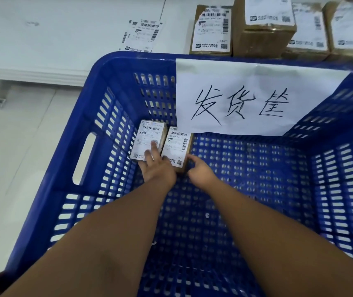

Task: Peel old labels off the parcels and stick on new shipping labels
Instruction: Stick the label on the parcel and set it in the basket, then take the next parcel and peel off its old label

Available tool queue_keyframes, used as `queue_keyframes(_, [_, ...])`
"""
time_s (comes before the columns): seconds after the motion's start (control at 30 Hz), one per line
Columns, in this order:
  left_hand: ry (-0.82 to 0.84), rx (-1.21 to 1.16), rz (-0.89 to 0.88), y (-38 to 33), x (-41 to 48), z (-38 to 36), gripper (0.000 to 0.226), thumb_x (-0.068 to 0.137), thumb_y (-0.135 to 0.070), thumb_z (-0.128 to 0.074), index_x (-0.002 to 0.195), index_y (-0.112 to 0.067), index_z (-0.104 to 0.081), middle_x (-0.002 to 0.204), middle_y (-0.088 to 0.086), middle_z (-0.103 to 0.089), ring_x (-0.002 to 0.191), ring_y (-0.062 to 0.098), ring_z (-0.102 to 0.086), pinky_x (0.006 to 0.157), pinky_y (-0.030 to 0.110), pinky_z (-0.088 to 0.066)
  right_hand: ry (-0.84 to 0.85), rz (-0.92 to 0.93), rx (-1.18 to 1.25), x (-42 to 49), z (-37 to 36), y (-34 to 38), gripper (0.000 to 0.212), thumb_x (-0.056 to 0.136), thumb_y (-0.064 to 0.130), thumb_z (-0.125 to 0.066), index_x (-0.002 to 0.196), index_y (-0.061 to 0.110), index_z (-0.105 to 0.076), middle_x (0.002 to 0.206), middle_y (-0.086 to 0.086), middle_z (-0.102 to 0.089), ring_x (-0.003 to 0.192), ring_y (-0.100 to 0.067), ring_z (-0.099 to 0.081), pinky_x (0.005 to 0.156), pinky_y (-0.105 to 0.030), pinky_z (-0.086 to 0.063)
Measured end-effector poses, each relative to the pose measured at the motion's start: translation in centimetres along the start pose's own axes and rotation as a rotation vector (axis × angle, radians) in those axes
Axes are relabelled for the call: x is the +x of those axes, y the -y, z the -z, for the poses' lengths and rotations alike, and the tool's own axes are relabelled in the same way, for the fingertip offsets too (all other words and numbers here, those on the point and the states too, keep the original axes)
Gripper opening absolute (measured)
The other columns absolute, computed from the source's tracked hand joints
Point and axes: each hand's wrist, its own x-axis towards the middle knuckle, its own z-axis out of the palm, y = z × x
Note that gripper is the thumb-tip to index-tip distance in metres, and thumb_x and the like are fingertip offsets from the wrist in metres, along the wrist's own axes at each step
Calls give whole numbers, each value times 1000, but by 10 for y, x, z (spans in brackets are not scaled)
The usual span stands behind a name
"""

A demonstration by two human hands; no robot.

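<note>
Two small cardboard parcels with white shipping labels lie side by side in the far left corner of a big blue crate (115,61). My left hand (156,166) rests with straight fingers on the left parcel (144,139). My right hand (200,169) curls around the near right corner of the right parcel (176,144). Both arms reach down into the crate.
A white paper sign (246,97) with handwritten characters hangs over the crate's far wall. Behind the crate, several labelled cardboard boxes (212,31) stand on a white table (64,35). Loose label sheets (141,36) lie on that table. Pale floor shows at the left.
</note>
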Motion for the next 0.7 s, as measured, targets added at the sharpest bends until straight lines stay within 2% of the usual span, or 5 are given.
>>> queue_keyframes(0.1, [-35,-76,-29,-4,-8,6,42,92,-27,-50,133,-17,-45,155,12,20,143,32,6,112,50,-11,-108,-2,-74,-11,18,0,43,94,7,-45,135,15,-53,129,-8,-60,86,-21,-59,58,-24,-46])
queue_keyframes(0.23, [-214,-481,-63,-12,-27,26,35,93,-22,-47,127,-17,-54,151,10,-18,136,28,-19,111,42,-26,-280,75,-76,-38,59,17,19,97,12,-48,102,22,-63,103,-6,-68,69,-19,-58,58,-28,-49])
queue_keyframes(0.43, [-477,-782,-279,-30,-46,115,22,94,-17,-47,109,-13,-63,121,3,-45,93,22,-57,85,36,-50,-746,343,-307,-79,141,78,19,98,27,-50,107,14,-61,102,-8,-66,84,-28,-60,67,-37,-50])
queue_keyframes(0.57, [-534,-840,-332,-43,-47,177,16,92,-17,-50,92,-17,-65,122,6,-43,106,23,-51,90,35,-47,-995,418,-322,-81,172,128,42,91,36,-62,123,13,-47,127,-13,-43,117,-29,-43,79,-38,-47])
queue_keyframes(0.7, [-422,-974,-389,-63,-46,219,20,88,-13,-48,79,-20,-65,117,9,-53,94,17,-53,85,25,-45,-877,287,-395,-67,184,171,83,85,51,-68,150,25,-24,152,-20,-16,140,-36,-19,108,-45,-34])
